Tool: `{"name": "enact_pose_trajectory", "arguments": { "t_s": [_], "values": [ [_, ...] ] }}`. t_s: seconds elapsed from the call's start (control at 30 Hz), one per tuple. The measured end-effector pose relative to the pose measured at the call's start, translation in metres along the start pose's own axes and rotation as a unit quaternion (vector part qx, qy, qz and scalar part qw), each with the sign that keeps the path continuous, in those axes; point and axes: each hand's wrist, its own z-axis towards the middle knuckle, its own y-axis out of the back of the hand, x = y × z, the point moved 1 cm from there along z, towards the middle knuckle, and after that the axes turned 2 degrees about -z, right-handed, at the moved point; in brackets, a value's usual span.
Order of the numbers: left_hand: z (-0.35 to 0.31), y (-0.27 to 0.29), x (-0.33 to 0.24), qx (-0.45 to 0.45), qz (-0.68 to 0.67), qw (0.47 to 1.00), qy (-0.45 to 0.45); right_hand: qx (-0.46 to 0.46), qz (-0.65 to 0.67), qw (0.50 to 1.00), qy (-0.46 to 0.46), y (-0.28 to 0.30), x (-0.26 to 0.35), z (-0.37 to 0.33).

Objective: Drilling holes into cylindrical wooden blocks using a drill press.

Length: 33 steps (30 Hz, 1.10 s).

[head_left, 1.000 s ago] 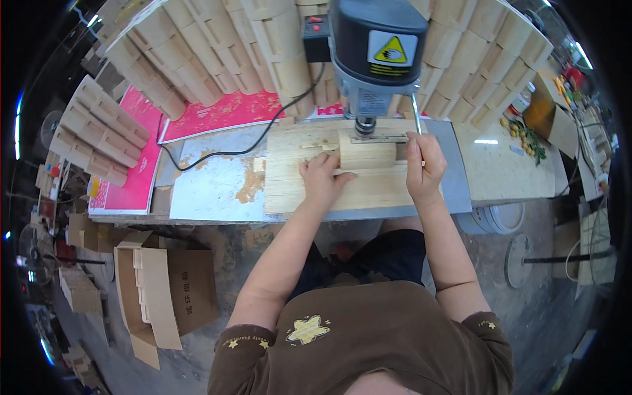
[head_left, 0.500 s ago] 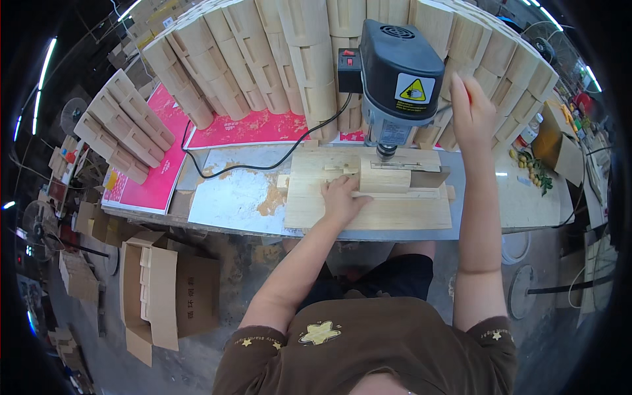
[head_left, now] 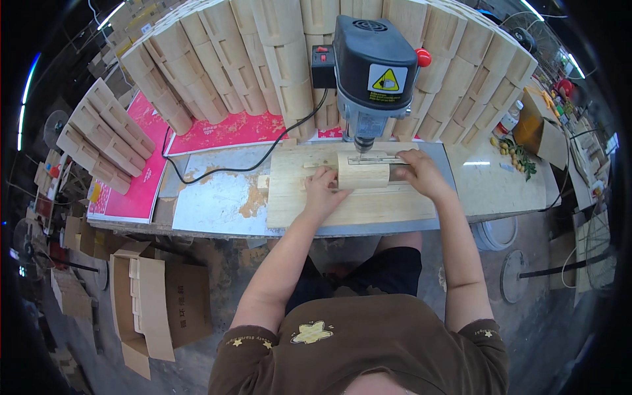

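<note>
A pale wooden block (head_left: 363,173) lies on a wooden base board (head_left: 342,204) under the bit of a grey bench drill press (head_left: 370,72). My left hand (head_left: 322,191) presses against the block's left end, fingers curled over its edge. My right hand (head_left: 420,172) grips the block's right end. The drill bit hangs just above the block's top face.
Stacks of curved wooden pieces (head_left: 217,72) fan out behind the drill and at the far left (head_left: 105,138). Pink sheets (head_left: 230,131) lie on the bench. A black cable (head_left: 243,164) crosses the bench top. An open cardboard box (head_left: 155,303) with wooden parts stands on the floor, lower left.
My right hand came down from the drill's handle at the upper right and now holds the block's right end. My left hand stayed at the block.
</note>
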Motion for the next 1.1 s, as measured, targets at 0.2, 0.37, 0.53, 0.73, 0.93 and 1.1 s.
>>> {"name": "enact_pose_trajectory", "arguments": {
  "t_s": [0.2,0.37,0.53,0.73,0.93,1.1],
  "values": [
    [-0.035,0.060,-0.008,0.028,-0.066,0.994,-0.085,0.014,0.011,1.000,-0.008,0.003,0.015,-0.033],
    [-0.065,0.139,-0.011,0.029,-0.068,0.996,0.043,-0.003,0.001,1.000,-0.009,0.005,0.018,-0.049],
    [-0.062,0.142,-0.030,-0.032,-0.206,0.939,0.275,-0.002,-0.005,0.999,0.032,-0.003,0.039,-0.042],
    [-0.053,0.120,-0.032,-0.089,-0.260,0.899,0.340,-0.003,-0.011,1.000,0.005,-0.003,0.034,-0.046],
    [-0.049,0.109,-0.028,-0.044,-0.268,0.903,0.332,0.014,-0.004,1.000,-0.002,-0.004,0.032,-0.048],
    [-0.046,0.083,-0.032,-0.012,-0.269,0.895,0.357,0.007,-0.008,1.000,-0.002,-0.001,0.032,-0.049]
  ]
}}
